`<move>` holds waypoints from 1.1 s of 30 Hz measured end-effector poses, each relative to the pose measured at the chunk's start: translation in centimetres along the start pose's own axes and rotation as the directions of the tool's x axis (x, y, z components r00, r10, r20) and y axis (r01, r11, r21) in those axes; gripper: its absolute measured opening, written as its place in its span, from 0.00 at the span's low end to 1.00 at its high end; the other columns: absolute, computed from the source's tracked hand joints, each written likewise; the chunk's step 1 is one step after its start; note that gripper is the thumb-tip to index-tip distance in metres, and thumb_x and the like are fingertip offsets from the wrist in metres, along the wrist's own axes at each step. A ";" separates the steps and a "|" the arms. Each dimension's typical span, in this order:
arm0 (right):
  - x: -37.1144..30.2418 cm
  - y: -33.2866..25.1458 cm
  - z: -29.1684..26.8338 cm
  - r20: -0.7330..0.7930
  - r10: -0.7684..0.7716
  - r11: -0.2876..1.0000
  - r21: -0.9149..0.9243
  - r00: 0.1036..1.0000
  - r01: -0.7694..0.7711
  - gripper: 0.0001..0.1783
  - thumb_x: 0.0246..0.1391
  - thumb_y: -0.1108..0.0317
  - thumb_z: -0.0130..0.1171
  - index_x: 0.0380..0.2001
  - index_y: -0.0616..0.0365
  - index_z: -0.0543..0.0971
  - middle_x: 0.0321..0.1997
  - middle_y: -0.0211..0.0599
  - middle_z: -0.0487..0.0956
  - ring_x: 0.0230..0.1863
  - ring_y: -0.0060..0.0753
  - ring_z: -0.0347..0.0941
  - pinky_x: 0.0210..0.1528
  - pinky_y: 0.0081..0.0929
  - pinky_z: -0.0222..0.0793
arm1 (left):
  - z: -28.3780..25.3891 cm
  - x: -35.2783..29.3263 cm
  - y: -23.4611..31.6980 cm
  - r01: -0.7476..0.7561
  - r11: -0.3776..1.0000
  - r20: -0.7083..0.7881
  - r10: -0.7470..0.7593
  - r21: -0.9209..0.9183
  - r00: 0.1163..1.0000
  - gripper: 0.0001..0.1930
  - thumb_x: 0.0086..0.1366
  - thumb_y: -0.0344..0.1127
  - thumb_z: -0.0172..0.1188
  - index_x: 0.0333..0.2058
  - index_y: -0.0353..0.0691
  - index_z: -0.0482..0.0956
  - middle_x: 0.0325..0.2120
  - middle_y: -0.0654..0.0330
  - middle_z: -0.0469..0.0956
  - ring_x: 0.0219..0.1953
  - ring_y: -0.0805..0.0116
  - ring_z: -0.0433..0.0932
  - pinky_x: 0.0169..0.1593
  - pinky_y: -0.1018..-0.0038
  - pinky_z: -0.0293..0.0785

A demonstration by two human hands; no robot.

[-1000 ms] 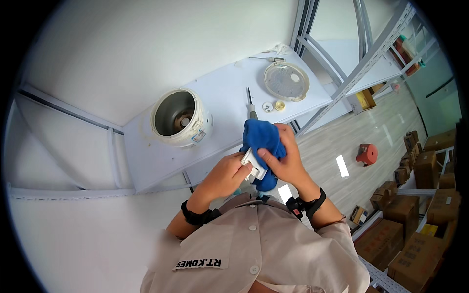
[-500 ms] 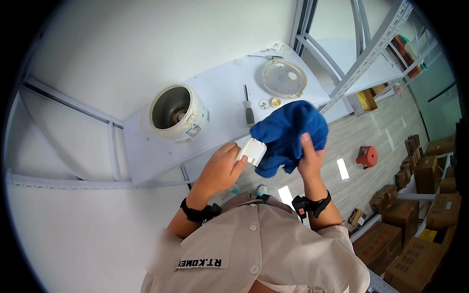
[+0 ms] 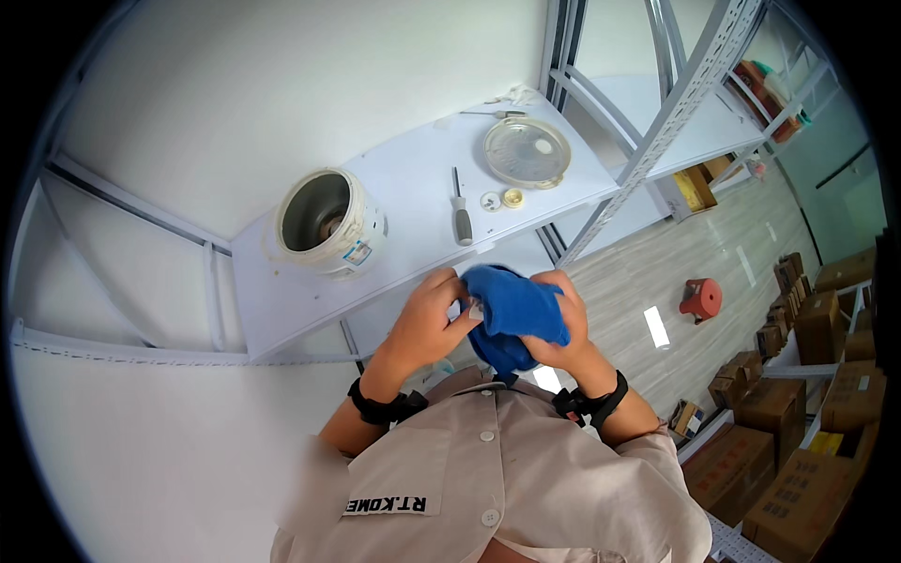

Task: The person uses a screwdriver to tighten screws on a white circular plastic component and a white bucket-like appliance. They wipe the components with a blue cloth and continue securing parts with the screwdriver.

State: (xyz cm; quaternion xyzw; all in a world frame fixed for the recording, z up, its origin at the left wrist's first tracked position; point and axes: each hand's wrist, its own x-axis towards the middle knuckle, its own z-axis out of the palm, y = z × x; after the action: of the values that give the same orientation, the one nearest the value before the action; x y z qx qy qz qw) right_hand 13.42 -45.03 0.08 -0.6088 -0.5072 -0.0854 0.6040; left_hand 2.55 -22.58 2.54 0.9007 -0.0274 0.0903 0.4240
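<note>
Between my hands, in front of my chest, is a bunched blue cloth [image 3: 511,305]. My right hand [image 3: 568,328] grips the cloth from its right side, with the thumb below it. On the other side my left hand [image 3: 424,319] pinches a small white plastic part [image 3: 476,311], mostly covered by the cloth. Beyond them on the white shelf [image 3: 413,258] lies a screwdriver [image 3: 462,220] with a grey handle. Right of it are a small white round piece [image 3: 490,201] and a yellowish round cap [image 3: 512,198].
A white cylindrical pot [image 3: 328,220] stands open on the shelf's left. A round lid [image 3: 527,152] lies toward the right, with another thin tool [image 3: 497,114] behind it. A metal upright [image 3: 648,159] rises at right. On the floor are a red stool [image 3: 701,298] and cardboard boxes [image 3: 727,469].
My right hand has brought the cloth left and over the white part, which was in plain sight before. The view has shifted slightly.
</note>
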 end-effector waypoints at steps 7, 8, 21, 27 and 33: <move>0.5 0.5 0.4 -0.015 -0.356 0.923 -0.165 0.934 0.349 0.18 0.45 0.65 0.72 0.41 0.55 0.81 0.49 0.43 0.80 0.43 0.50 0.79 0.42 0.43 0.74 | 4.6 -0.8 -3.8 0.391 0.204 0.315 -0.324 -0.897 0.892 0.28 0.83 0.55 0.44 0.54 0.34 0.81 0.44 0.62 0.82 0.39 0.73 0.77 0.45 0.70 0.76; 0.5 0.4 0.6 0.030 -0.362 0.910 -0.205 0.932 0.361 0.18 0.44 0.64 0.72 0.40 0.53 0.82 0.50 0.41 0.80 0.44 0.50 0.79 0.44 0.43 0.73 | 4.2 -0.5 -2.7 0.404 0.234 0.318 -0.330 -0.885 0.889 0.29 0.84 0.56 0.42 0.55 0.34 0.80 0.45 0.62 0.82 0.41 0.73 0.78 0.46 0.72 0.76; 0.1 0.3 2.0 0.277 -0.025 0.893 -0.426 0.961 0.146 0.26 0.42 0.42 0.77 0.38 0.46 0.85 0.50 0.36 0.78 0.45 0.43 0.74 0.44 0.39 0.63 | 5.2 0.3 -3.8 0.401 0.357 0.200 -0.484 -0.844 0.852 0.31 0.84 0.56 0.40 0.39 0.38 0.86 0.34 0.64 0.84 0.36 0.75 0.78 0.46 0.75 0.76; 0.6 -0.1 2.9 0.271 0.090 0.876 -0.479 0.958 0.054 0.26 0.42 0.42 0.77 0.40 0.47 0.85 0.50 0.36 0.77 0.45 0.41 0.73 0.45 0.38 0.60 | 4.6 0.0 -5.8 0.432 0.457 0.206 -0.465 -0.777 0.861 0.33 0.85 0.57 0.38 0.34 0.39 0.84 0.29 0.67 0.80 0.33 0.78 0.72 0.41 0.75 0.72; 2.2 1.4 2.1 0.272 0.090 0.924 -0.382 0.958 0.021 0.29 0.39 0.53 0.82 0.44 0.53 0.85 0.52 0.42 0.76 0.48 0.49 0.77 0.46 0.42 0.74 | 3.9 1.3 -5.1 0.379 0.477 0.115 -0.494 -0.793 0.862 0.32 0.84 0.56 0.41 0.29 0.38 0.81 0.26 0.66 0.78 0.29 0.77 0.73 0.36 0.75 0.71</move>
State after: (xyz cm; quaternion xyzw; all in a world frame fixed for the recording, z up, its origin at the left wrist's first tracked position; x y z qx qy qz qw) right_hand 14.38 -41.80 0.19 -0.7292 -0.5515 -0.0831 0.3966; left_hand 5.03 -22.23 -3.51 0.5850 0.1934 0.0154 0.7875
